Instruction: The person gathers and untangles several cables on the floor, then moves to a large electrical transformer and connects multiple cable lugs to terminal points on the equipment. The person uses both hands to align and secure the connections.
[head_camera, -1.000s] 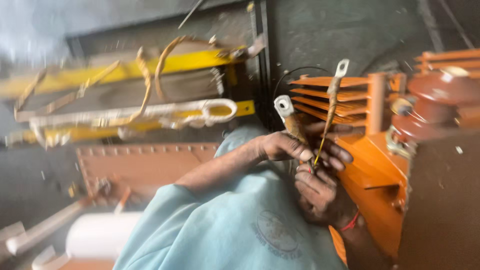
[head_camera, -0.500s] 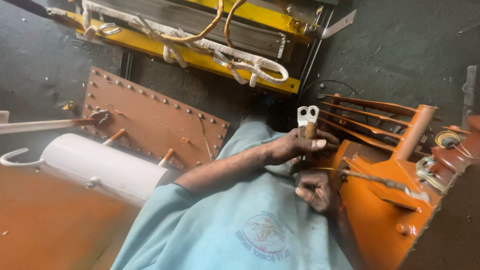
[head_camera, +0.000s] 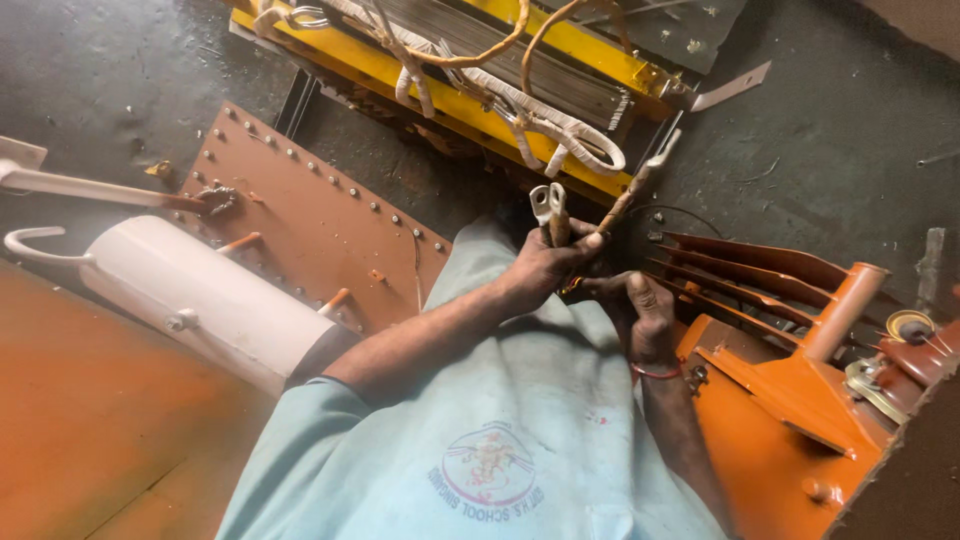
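Head view: my left hand is clamped around a lugged cable; my right hand grips a second cable beside the orange tank.

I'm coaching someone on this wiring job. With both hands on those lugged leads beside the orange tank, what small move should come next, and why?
Probably part the two leads a little. The left hand grips the lead with the paired metal lugs; the right hand sits at the base of the longer lead. They cross close together at the hands, so separating them would make each easier to handle.

Lead base hidden in left grip.
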